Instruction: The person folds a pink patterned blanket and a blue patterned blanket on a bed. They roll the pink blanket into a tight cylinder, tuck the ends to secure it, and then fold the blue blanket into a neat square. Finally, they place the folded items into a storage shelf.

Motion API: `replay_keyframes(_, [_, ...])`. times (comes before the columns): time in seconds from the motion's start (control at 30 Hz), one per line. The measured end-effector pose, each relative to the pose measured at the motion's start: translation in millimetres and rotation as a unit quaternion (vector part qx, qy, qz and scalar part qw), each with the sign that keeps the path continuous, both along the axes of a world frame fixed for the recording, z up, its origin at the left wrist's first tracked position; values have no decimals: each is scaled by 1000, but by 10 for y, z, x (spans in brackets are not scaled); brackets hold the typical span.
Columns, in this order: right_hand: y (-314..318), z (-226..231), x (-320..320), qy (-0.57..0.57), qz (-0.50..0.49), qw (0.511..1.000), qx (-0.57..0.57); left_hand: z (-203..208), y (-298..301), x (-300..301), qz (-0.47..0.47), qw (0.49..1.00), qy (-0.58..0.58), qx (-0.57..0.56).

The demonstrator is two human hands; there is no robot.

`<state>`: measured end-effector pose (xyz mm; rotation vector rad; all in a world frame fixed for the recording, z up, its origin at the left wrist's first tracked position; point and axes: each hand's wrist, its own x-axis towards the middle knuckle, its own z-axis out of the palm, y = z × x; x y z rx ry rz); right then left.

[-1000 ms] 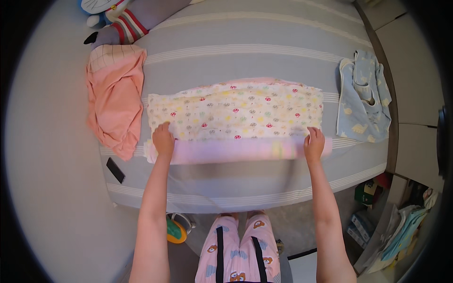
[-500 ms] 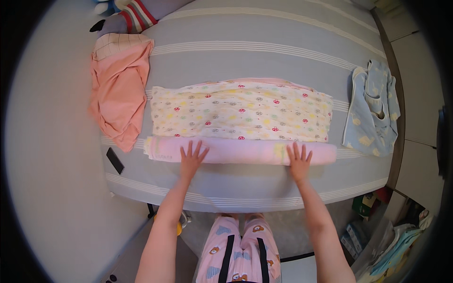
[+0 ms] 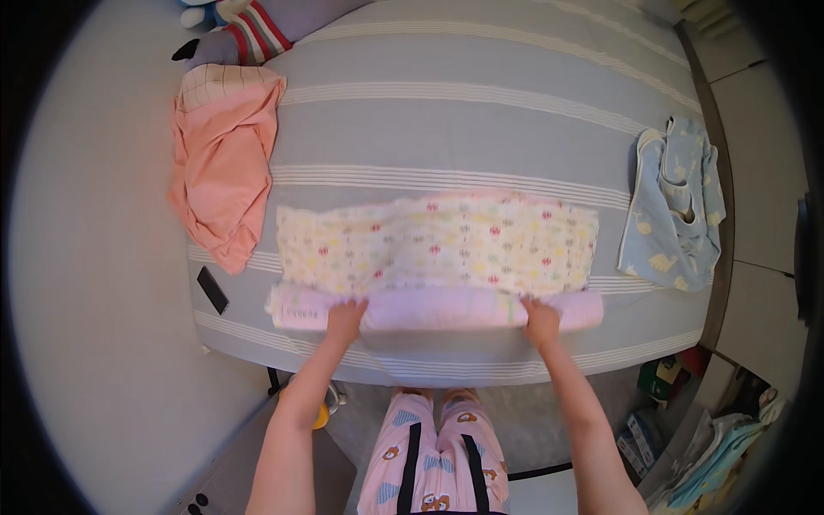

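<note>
A cloth blanket lies across the near part of the bed, its near side wound into a thick pink roll (image 3: pixel 429 309). Beyond the roll spreads its flat white part (image 3: pixel 446 245), printed with small red, yellow and grey mushrooms and slightly blurred. My left hand (image 3: pixel 346 320) grips the roll left of its middle, fingers bent over the far side. Toward the roll's right end, my right hand (image 3: pixel 542 321) holds it the same way. The fingertips of both hands are partly hidden behind the roll.
A bed with a grey striped sheet (image 3: pixel 446 116) fills the middle. On its left lie a crumpled pink cloth (image 3: pixel 227 172), a dark phone (image 3: pixel 213 290) and a grey plush toy (image 3: pixel 257 34). A blue patterned baby garment (image 3: pixel 674 210) lies at the right, near cabinets (image 3: pixel 755 180).
Both hands have closed round the roll, where their fingers were spread on top. The roll and the flat part have slid nearer to me across the sheet.
</note>
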<state>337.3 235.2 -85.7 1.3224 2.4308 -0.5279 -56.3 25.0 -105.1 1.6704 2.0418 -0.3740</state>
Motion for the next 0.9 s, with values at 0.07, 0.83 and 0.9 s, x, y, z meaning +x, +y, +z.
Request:
replay_keyframes(0.07, [-289,21,177,-29,14,998,-50,37,-319,116,-10,998,-33,-50])
replay_keyframes(0.83, [6,130,-544,66,77,994,43,17,1731,867,-143,980,-77,117])
replay_keyframes(0.9, [124,145,-661,59,62,995,49,-105,1931,818,-129,982,-80,110])
